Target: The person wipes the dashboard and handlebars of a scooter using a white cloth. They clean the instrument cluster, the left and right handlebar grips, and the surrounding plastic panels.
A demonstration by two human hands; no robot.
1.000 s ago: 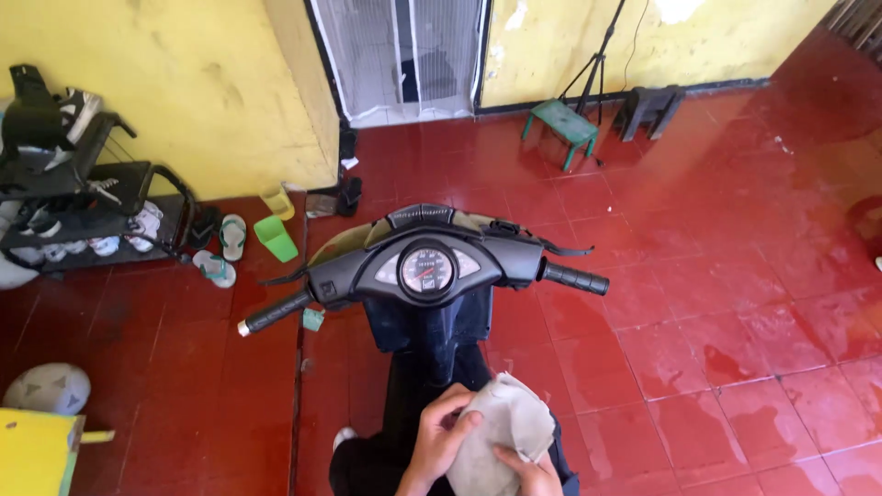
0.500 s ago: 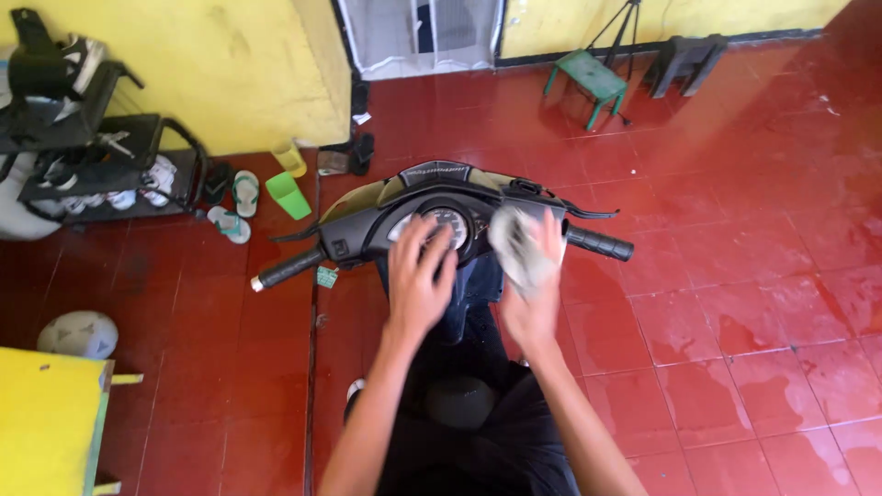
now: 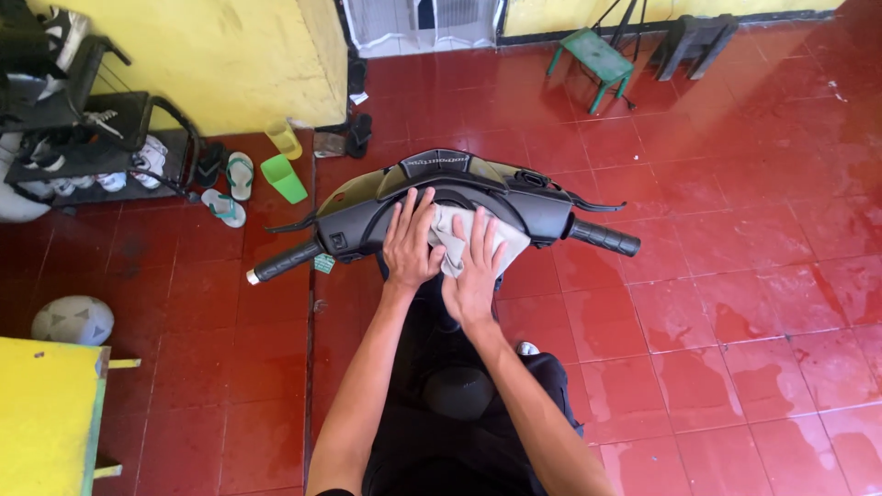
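Note:
A black scooter (image 3: 542, 213) stands below me on the red tiled floor, its handlebars spread left and right. A pale grey cloth (image 3: 452, 237) lies over the instrument panel in the middle of the handlebar. My left hand (image 3: 411, 241) lies flat on the panel at the cloth's left edge, fingers spread. My right hand (image 3: 475, 273) presses flat on the cloth, fingers apart. The speedometer is hidden under the hands and cloth. The black seat (image 3: 459, 390) shows between my forearms.
A black rack (image 3: 87, 138) with shoes stands at the left by the yellow wall. Sandals (image 3: 230, 188), a green cup (image 3: 283, 177) and a yellow cup lie nearby. A ball (image 3: 73, 320) and a yellow table (image 3: 46, 413) are at the lower left. A green stool (image 3: 595, 53) stands at the back.
Both hands came up from the seat to the handlebar panel with the cloth. The right hand, which held the cloth bunched, now presses it flat beside the left hand.

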